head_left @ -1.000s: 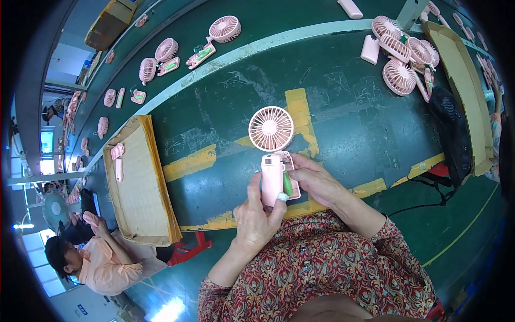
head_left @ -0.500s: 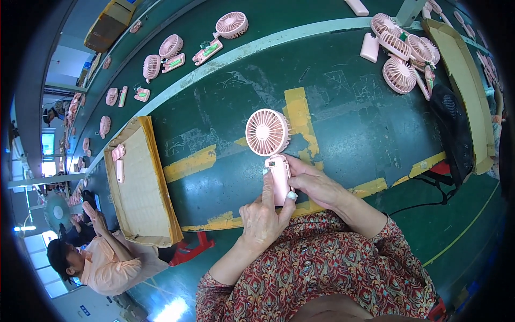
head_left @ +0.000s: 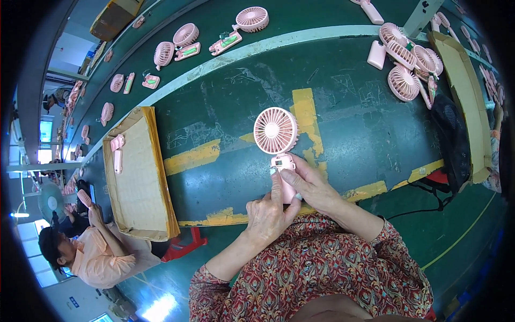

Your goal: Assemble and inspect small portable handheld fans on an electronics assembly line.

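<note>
Upright in front of me is a pink handheld fan (head_left: 275, 130), its round slatted head pointing away from my body. My right hand (head_left: 321, 192) wraps the right side of its handle, with the thumb lying across the front just under a small dark display window. My left hand (head_left: 266, 219) is at the handle's left side and lower end, its index finger stretched up along the front and its thumb near the bottom. Together the fingers cover most of the handle.
A shallow cardboard tray (head_left: 140, 177) on the left holds pink parts. At the right lie a pile of pink fans (head_left: 410, 61), a black bag (head_left: 450, 134) and another cardboard tray (head_left: 464, 91). Beyond the pale rail, a belt carries fans (head_left: 252, 20) and opened handles. A co-worker (head_left: 99, 252) sits left.
My right thumb has moved from the handle's side onto its front. Fans on the belt have shifted to the right. The view has shifted slightly.
</note>
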`<state>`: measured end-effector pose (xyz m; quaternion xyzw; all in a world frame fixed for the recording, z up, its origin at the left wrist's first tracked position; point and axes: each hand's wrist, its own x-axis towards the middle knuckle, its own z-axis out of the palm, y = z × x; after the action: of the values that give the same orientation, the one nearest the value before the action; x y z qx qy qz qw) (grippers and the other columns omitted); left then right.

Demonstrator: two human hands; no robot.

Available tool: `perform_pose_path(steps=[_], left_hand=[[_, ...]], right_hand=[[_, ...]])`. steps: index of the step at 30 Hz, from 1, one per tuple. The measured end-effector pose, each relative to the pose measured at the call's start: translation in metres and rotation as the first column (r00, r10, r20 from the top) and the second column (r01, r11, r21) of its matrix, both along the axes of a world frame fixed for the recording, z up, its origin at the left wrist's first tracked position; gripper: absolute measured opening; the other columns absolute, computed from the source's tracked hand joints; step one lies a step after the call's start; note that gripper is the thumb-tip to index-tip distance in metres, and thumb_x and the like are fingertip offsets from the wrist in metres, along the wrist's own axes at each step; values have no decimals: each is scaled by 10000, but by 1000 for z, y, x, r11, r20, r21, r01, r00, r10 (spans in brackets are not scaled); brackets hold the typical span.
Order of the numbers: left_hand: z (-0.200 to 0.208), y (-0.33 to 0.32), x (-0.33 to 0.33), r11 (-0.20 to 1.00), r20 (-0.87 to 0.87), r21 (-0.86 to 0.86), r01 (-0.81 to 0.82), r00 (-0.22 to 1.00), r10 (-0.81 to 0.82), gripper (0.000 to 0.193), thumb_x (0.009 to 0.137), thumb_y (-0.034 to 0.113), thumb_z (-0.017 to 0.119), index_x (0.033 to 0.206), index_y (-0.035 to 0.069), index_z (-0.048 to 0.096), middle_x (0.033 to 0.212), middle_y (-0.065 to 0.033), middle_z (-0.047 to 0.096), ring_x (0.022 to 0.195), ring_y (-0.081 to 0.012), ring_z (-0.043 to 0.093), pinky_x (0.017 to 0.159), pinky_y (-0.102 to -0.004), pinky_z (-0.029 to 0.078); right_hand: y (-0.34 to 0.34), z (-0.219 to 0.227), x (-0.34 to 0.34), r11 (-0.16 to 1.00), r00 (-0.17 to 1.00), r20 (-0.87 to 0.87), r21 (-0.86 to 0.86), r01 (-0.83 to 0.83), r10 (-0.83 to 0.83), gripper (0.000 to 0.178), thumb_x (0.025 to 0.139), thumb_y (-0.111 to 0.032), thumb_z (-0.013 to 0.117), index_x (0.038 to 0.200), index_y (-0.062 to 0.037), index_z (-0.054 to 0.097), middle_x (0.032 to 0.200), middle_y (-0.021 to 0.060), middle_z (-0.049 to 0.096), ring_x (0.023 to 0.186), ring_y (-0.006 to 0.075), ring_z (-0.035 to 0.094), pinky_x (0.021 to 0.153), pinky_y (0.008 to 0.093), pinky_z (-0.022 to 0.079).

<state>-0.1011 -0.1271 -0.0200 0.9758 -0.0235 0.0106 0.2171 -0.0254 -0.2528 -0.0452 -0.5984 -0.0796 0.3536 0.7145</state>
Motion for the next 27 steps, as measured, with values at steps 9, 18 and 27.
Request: perform_pose_path(steps=[9,18,27], left_hand=[[4,3,0,979,-79,-195,-67,996,52,669,774,251,698,1251,-84,368,666,-169,629,515,-275,633,463,-375,496],[5,19,20,431,-416,-845,-317,895,-157,316,923,299,513,1018,-1,531,772,-46,596,637,-110,569,586,-249,472],[1,14,28,669,-145,-741,-58,987,-75,262,857,200,525,955,-41,558,751,-138,627,683,-253,641,659,-378,511]], right_hand=[[1,0,-3,957,949,-293,224,187,-117,389,951,-170,485,1285,16,411,1176,96,535,1059,153,526,926,298,440],[-1,21,4,907,974,-209,387,166,-89,404,921,-178,535,1266,4,428,1191,129,545,1106,195,533,957,346,430],[0,33,7,900,978,-148,391,195,-147,411,883,-195,589,1220,-3,452,1144,137,566,1067,201,559,924,350,458]])
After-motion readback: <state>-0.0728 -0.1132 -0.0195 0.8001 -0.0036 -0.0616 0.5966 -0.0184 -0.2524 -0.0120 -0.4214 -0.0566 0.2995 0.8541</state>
